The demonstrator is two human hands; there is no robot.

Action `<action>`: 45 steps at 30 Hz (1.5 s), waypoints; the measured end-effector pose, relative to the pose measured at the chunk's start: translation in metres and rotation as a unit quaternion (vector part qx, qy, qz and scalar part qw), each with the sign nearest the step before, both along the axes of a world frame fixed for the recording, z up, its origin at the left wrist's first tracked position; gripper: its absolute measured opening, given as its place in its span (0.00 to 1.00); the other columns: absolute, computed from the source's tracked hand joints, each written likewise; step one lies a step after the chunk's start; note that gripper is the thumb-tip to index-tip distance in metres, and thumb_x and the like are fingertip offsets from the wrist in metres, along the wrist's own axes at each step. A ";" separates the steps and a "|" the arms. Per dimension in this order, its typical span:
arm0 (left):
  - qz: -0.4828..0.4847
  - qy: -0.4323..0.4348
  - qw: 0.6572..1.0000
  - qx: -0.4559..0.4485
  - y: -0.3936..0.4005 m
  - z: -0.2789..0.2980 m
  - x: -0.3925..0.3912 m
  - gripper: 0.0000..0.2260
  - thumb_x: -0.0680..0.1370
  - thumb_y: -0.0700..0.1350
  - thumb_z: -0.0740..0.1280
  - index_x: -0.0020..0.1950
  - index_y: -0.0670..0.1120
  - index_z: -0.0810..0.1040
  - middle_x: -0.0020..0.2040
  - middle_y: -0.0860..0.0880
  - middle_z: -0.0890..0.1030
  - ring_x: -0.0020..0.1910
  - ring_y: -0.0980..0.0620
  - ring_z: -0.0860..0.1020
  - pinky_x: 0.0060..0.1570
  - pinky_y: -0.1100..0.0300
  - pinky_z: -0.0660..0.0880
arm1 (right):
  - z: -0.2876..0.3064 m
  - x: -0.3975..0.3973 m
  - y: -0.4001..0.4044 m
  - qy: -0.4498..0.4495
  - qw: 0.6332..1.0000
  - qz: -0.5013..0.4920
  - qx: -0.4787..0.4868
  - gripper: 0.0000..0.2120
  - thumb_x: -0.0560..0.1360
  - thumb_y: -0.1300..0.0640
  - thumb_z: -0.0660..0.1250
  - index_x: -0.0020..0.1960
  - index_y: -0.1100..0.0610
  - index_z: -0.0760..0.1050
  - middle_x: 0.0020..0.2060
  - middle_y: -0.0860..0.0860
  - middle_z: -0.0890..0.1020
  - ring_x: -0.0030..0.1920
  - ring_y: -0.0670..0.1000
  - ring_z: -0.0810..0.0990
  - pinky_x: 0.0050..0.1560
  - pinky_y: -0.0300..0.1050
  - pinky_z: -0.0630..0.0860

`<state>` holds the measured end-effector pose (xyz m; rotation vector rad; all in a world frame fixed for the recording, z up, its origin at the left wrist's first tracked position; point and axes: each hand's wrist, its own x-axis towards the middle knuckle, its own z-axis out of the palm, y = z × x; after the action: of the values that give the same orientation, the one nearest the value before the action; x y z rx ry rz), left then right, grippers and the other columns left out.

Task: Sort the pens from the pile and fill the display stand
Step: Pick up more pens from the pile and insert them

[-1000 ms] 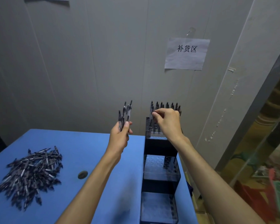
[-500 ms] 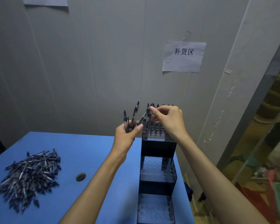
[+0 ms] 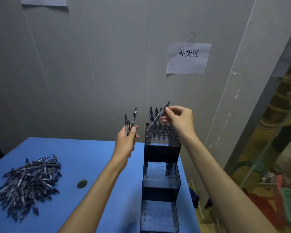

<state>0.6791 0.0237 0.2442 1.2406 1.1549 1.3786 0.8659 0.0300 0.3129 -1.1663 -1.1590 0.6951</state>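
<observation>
My right hand (image 3: 178, 119) pinches 1 tilted pen (image 3: 158, 117) over the display stand's (image 3: 161, 167) top tier. My left hand (image 3: 125, 142) grips a few upright pens (image 3: 130, 121) beside it. The pile (image 3: 26, 183) lies far left on the blue table (image 3: 84, 158).

Two bare forearms, no sleeves or jewellery.

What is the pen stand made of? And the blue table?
Stand: looks like smoky see-through plastic, glossy; you can see the holes through its walls. Table: smooth, matte blue top, probably plastic or painted board; the picture cannot settle which.
</observation>
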 end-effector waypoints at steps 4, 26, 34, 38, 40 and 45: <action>0.000 0.012 1.000 0.018 -0.001 0.001 -0.008 0.09 0.86 0.49 0.59 0.57 0.52 0.80 0.36 0.51 0.72 0.29 0.57 0.65 0.26 0.64 0.62 | 0.000 0.002 0.004 -0.124 0.988 -0.074 0.054 0.05 0.79 0.60 0.69 0.47 0.56 0.83 0.36 0.50 0.86 0.38 0.48 0.86 0.47 0.46 0.84; -0.023 0.039 0.998 0.038 0.001 0.001 -0.004 0.10 0.85 0.51 0.62 0.54 0.46 0.76 0.37 0.52 0.74 0.31 0.59 0.67 0.30 0.67 0.64 | -0.029 -0.009 0.011 -0.323 0.943 -0.069 0.040 0.09 0.78 0.57 0.71 0.55 0.59 0.84 0.43 0.50 0.87 0.44 0.46 0.84 0.55 0.49 0.82; -0.014 0.006 0.998 0.059 -0.005 0.007 0.012 0.02 0.82 0.50 0.68 0.51 0.53 0.79 0.39 0.58 0.79 0.34 0.64 0.75 0.37 0.69 0.70 | -0.013 0.008 0.004 -0.338 0.939 -0.065 0.019 0.11 0.76 0.48 0.72 0.45 0.55 0.87 0.35 0.46 0.86 0.39 0.43 0.84 0.52 0.49 0.82; -0.009 0.051 0.996 0.067 -0.002 0.008 0.018 0.02 0.79 0.48 0.72 0.50 0.53 0.81 0.37 0.58 0.78 0.36 0.63 0.75 0.43 0.63 0.72 | -0.002 0.007 -0.007 -0.178 0.984 0.008 0.010 0.09 0.76 0.50 0.72 0.46 0.56 0.86 0.34 0.48 0.86 0.37 0.47 0.86 0.45 0.49 0.85; -0.024 0.075 0.995 0.067 -0.003 0.009 0.023 0.02 0.79 0.47 0.72 0.50 0.52 0.81 0.38 0.57 0.80 0.39 0.62 0.78 0.45 0.62 0.74 | 0.000 0.006 -0.010 -0.128 0.991 0.040 0.002 0.08 0.76 0.53 0.73 0.47 0.58 0.85 0.37 0.51 0.87 0.39 0.50 0.87 0.45 0.48 0.85; -0.028 0.095 0.992 0.075 -0.008 0.013 0.029 0.03 0.79 0.48 0.71 0.52 0.54 0.80 0.43 0.54 0.83 0.46 0.54 0.81 0.47 0.60 0.77 | -0.004 0.010 -0.009 -0.005 0.997 0.072 -0.010 0.06 0.77 0.60 0.72 0.47 0.64 0.83 0.39 0.59 0.86 0.40 0.58 0.87 0.45 0.52 0.84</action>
<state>0.7083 0.0157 0.2567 1.5268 1.1523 1.3476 0.8755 0.0213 0.3090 -1.1122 -1.2558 0.8126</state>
